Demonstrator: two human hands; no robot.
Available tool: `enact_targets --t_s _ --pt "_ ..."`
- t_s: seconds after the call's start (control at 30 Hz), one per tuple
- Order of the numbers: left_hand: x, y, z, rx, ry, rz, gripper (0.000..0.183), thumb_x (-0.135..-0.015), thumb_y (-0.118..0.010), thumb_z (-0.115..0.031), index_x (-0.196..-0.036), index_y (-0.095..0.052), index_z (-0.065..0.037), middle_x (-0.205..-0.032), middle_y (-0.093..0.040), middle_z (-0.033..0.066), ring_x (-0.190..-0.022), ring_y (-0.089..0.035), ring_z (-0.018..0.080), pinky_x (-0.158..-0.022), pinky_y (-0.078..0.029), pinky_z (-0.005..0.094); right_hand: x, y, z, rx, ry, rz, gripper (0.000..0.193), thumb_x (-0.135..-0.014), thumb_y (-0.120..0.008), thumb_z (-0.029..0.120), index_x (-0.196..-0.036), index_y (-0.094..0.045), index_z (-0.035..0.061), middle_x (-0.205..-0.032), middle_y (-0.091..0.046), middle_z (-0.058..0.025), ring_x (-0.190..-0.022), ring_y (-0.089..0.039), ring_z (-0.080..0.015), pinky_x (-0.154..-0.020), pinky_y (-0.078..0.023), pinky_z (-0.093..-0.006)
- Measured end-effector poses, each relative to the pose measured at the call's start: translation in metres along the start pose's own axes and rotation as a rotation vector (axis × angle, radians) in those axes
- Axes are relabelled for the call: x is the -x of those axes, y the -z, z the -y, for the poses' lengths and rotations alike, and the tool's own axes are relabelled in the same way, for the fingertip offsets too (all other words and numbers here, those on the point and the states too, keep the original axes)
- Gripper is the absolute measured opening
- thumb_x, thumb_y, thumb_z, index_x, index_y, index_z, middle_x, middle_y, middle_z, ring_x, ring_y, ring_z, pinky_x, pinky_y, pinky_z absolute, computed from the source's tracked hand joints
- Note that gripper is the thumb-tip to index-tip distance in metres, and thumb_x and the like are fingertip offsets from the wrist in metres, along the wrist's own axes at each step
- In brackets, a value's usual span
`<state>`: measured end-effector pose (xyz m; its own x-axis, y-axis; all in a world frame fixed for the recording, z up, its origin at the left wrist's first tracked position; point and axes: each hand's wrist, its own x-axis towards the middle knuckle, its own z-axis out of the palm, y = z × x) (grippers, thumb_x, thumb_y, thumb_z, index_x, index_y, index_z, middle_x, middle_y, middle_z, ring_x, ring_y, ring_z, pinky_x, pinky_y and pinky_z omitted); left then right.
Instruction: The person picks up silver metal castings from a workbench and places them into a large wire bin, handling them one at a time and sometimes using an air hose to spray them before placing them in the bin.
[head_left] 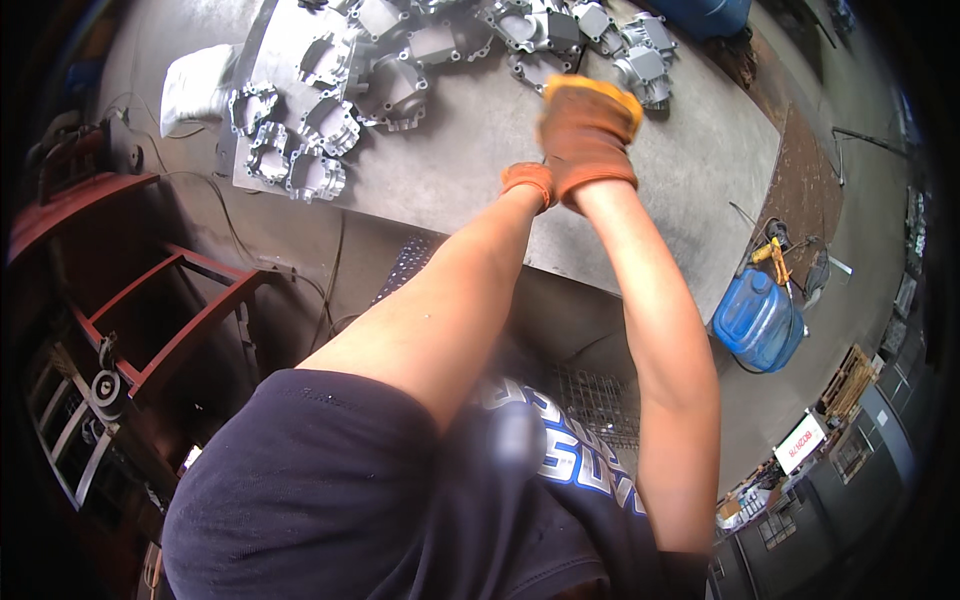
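Note:
My right hand (pixel 590 130), in an orange work glove with yellow at the knuckles, is over the metal table. It looks curled into a fist and is smeared by motion; whatever it grips is hidden beneath it. Just left of its wrist, only the orange cuff of my left hand (pixel 528 183) shows, with its fingers out of sight. A thin dark line runs near the top of the right glove, too faint to name. Closest beyond that glove are silver cast metal housings (pixel 540 68), with more of them (pixel 395 85) spread to the left.
The grey metal table (pixel 450 180) has its near edge before me. White cloth or bag (pixel 198 88) lies at its left end. A blue plastic jerrycan (pixel 760 320) stands off the right corner, near a yellow-handled tool (pixel 775 260). A red metal frame (pixel 190 320) is at left.

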<state>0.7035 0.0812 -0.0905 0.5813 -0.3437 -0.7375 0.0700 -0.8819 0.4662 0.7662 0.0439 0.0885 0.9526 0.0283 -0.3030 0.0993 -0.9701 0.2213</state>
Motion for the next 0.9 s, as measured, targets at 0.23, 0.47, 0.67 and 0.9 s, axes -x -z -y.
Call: enact_targets --t_s 0.23,0.47,0.67,0.9 --pt "-0.010 0.004 -0.008 -0.359 0.040 0.233 0.031 -0.084 -0.056 -0.014 -0.113 -0.067 -0.012 -0.113 -0.068 0.0108 -0.105 -0.065 0.0297 -0.084 -0.052 0.0410 0.025 0.042 0.113 -0.100 0.288 -0.585 0.004 -0.071 -0.063 0.013 -0.071 -0.066 0.0113 -0.070 -0.064 -0.0064 -0.075 -0.063 -0.0222 -0.071 -0.046 -0.0432" --pt "-0.006 -0.020 0.062 -0.076 0.020 0.070 0.023 -0.078 -0.060 -0.018 -0.097 -0.072 -0.011 -0.101 -0.069 0.0181 -0.097 -0.066 0.0312 -0.080 -0.053 0.0408 0.004 -0.079 0.000 0.012 0.209 -0.214 0.006 -0.072 -0.063 0.015 -0.077 -0.066 0.0157 -0.082 -0.068 -0.0032 -0.083 -0.063 -0.0207 -0.084 -0.044 -0.0454" --pt "0.003 0.017 0.160 0.244 0.423 -0.590 0.031 -0.079 -0.063 -0.032 -0.102 -0.067 -0.011 -0.092 -0.069 0.0172 -0.089 -0.066 0.0328 -0.079 -0.052 0.0418 0.075 -0.187 -0.080 -1.093 -0.654 0.516 0.021 -0.085 -0.059 0.025 -0.083 -0.068 0.0062 -0.070 -0.068 -0.0121 -0.061 -0.065 -0.0221 -0.056 -0.050 -0.0377" --pt "-0.005 0.140 0.253 0.045 0.348 -1.417 0.077 -0.068 -0.075 -0.050 -0.127 -0.053 -0.006 -0.118 -0.059 0.0242 -0.110 -0.055 0.0401 -0.094 -0.045 0.0434 0.064 -0.243 -0.036 -1.128 -0.676 0.702 0.021 -0.085 -0.057 0.013 -0.096 -0.065 -0.0027 -0.080 -0.067 -0.0136 -0.064 -0.064 -0.0204 -0.057 -0.051 -0.0312"
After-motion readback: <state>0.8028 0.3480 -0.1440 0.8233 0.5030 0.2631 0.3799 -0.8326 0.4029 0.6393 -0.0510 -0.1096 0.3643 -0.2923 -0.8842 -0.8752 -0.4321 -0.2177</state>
